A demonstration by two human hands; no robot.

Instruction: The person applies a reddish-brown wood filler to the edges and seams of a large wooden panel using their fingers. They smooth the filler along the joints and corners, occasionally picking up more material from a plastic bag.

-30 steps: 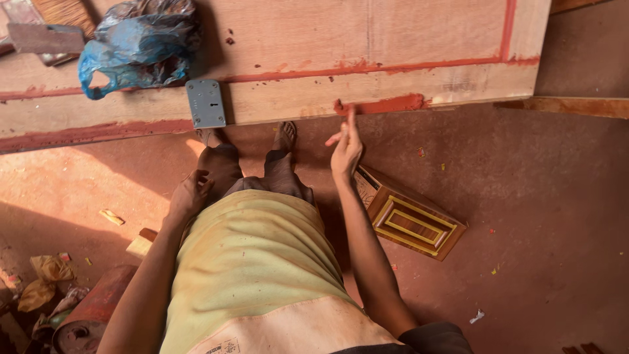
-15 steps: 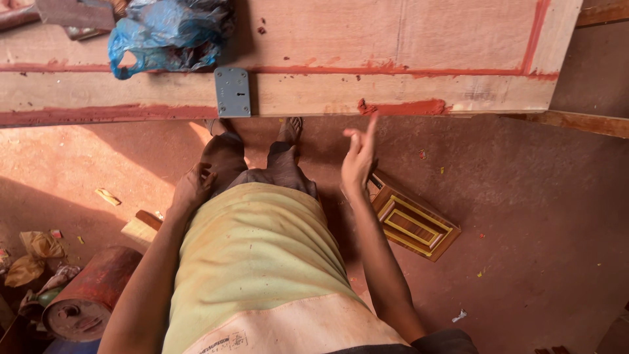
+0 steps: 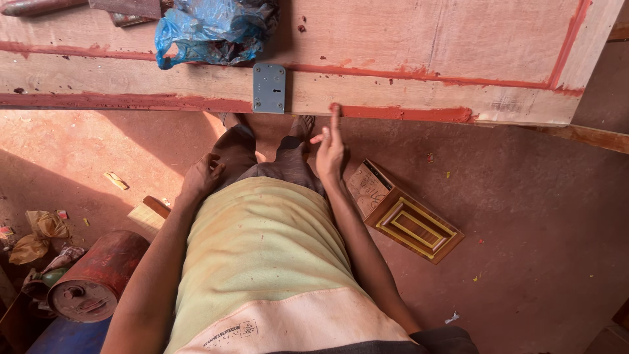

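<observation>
1. Down at the far left, a rusty red can lies on its side on the floor.
2. My left hand hangs loosely curled by my thigh, holding nothing.
3. Above it, a grey metal lock plate sits on the near edge of the wooden door, with a blue plastic bag lying behind.
4. My right hand grips nothing; its raised fingertip touches the red filler strip along that edge.
5. A small framed wooden panel lies on the floor beside my right forearm.
</observation>
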